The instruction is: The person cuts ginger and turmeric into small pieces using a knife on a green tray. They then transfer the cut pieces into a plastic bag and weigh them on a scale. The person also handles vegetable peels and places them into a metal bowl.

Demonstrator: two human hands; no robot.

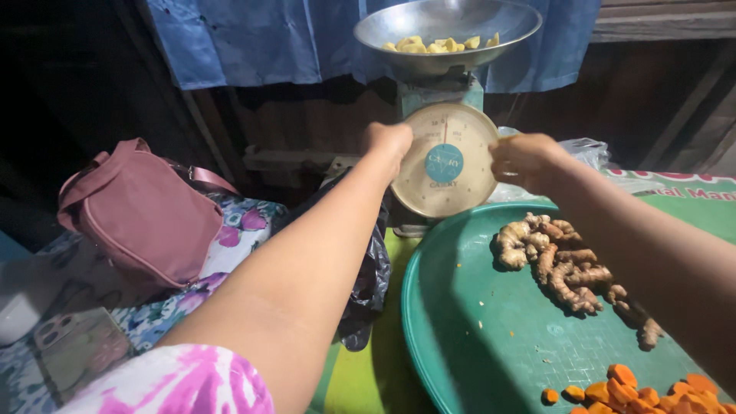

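A kitchen scale (444, 161) with a round dial stands at the far side of the table, right in the middle. The left hand (389, 141) is curled on the left edge of the dial. The right hand (524, 161) is curled on the right edge. So both hands hold the scale by its sides. On top of it sits a metal bowl (447, 27) with yellow root pieces (441, 44) inside.

Near the scale, on the right, is a big green tray (475, 337). Whole knobby turmeric roots (563, 268) lie on it. Orange cut slices (636, 387) lie at its near edge.

A black plastic bag (372, 276) lies under the left arm. A pink bag (142, 215) sits far left on a flowery cloth (249, 226). A phone (77, 345) lies near it. A blue cloth (253, 38) hangs behind.
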